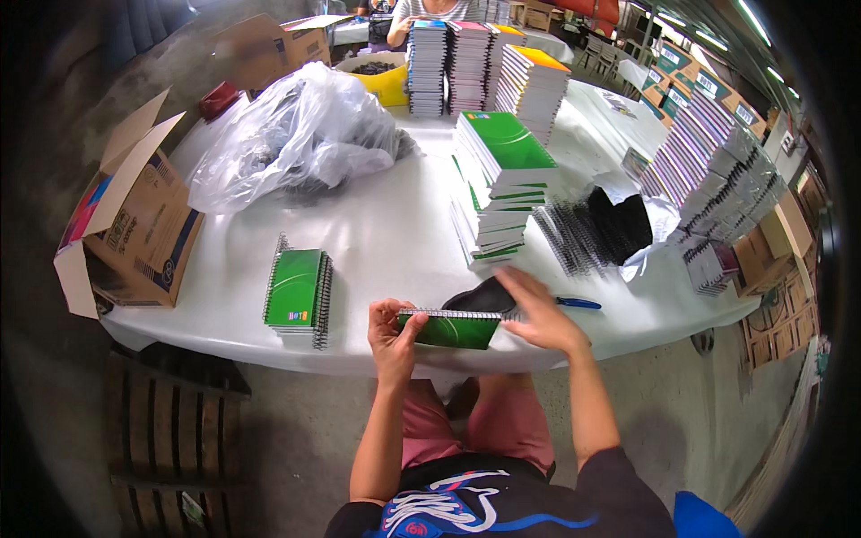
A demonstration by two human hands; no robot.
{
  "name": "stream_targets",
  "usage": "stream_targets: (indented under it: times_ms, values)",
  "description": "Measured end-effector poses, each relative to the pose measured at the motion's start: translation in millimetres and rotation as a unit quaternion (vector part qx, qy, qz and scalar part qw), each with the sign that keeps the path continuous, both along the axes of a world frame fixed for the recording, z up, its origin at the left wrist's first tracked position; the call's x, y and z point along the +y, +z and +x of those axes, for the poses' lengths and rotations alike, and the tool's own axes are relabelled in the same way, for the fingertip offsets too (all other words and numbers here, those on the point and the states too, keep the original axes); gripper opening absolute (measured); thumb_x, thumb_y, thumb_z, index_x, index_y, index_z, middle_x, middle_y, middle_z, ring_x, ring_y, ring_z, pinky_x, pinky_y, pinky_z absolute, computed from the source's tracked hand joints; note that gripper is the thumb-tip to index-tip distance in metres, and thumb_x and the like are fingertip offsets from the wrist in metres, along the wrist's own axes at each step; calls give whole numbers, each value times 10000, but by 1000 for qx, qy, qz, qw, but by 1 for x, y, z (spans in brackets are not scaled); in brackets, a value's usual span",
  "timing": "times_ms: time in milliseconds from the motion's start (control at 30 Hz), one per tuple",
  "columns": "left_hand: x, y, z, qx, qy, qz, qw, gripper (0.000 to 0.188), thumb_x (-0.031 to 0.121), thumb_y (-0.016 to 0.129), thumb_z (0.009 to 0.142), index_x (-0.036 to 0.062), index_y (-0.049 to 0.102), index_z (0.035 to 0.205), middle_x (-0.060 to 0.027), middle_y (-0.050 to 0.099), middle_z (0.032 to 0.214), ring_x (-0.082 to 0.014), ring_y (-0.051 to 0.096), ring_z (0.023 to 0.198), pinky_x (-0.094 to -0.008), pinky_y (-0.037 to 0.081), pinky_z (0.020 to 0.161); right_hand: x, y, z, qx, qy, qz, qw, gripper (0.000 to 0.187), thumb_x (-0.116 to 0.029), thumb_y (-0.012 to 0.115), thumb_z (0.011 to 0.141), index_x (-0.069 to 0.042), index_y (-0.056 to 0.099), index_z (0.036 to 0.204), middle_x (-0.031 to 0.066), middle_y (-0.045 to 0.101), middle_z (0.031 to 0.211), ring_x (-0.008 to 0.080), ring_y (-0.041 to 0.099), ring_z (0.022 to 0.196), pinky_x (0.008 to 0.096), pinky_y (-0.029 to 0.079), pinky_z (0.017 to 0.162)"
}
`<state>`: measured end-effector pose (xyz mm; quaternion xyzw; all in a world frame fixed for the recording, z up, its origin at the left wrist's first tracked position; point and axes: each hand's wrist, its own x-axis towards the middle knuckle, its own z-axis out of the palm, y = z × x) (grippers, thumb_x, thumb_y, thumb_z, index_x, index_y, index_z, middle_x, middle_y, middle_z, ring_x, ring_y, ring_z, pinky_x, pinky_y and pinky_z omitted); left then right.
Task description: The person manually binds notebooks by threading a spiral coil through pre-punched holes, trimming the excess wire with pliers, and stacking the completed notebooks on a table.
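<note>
table first, white-covered and curving across the middle of the frame: its front edge runs just below the work, so from my remote seat i judge that a loosened grip could drop something to the floor at lower centre. the tall green-topped stack, upper centre-right, has uneven layers, and a careless knock from the forearm might send them sliding. the coil pile right of it looks tangled, so pulling one could drag others. at lower centre is the green notebook, the thing in hand, coil edge uppermost; the wire reaches past its cover at the right, and i think a sideways push might bend that end. the left hand pinches the notebook's left end between thumb and fingers; the right hand is blurred beside the other end, and i cannot tell whether it grips the coil. the blue pen-like tool lies close to that hand, where a sweep could flick it away. for moving, i find my broadest clearing at centre-left, under the plastic bag; a smaller gap separates the left hand from the finished-looking notebooks; the front strip is narrowest.
</note>
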<state>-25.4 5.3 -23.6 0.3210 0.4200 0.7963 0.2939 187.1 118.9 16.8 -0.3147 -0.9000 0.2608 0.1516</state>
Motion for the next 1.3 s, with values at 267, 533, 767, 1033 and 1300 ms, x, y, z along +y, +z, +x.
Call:
stream_targets:
  times_ms: [267,533,767,1033,1300]
  values:
    - [-9,32,19,172,169,-11,970,731,1,779,693,40,409,1322,-68,671,797,-119,595,727,-256,484,703,-33,-35,81,-54,-284,185,939,476,-296,582,871,-177,479,1321,119,487,1195,313,419,1149,521,291,970]
    - [-23,50,34,332,237,1,913,946,-55,756,681,-7,176,1426,-90,686,844,-128,572,778,-239,471,715,-120,68,-18,176,-141,99,969,331,-291,627,842,-203,638,1161,92,552,1032,266,507,983,399,371,886]
    - [-33,60,36,367,237,21,899,932,-93,714,689,-33,138,1420,-97,692,865,-133,568,809,-229,482,692,-134,74,-36,163,-124,110,972,341,-316,615,848,-233,626,1178,72,543,1059,258,498,987,393,349,884]
    - [-35,55,39,406,275,55,870,875,-102,730,662,-49,238,1384,-88,691,861,-139,578,781,-230,494,648,-138,68,-32,238,-60,-36,969,338,-320,534,919,-141,587,1200,78,597,921,224,580,838,341,462,722]
    - [-39,54,42,364,297,40,882,830,-69,758,679,-14,303,1371,-80,672,845,-129,589,758,-240,485,685,-130,50,-26,342,14,-518,784,348,-261,465,964,-42,513,1230,98,618,968,164,603,853,269,487,726]
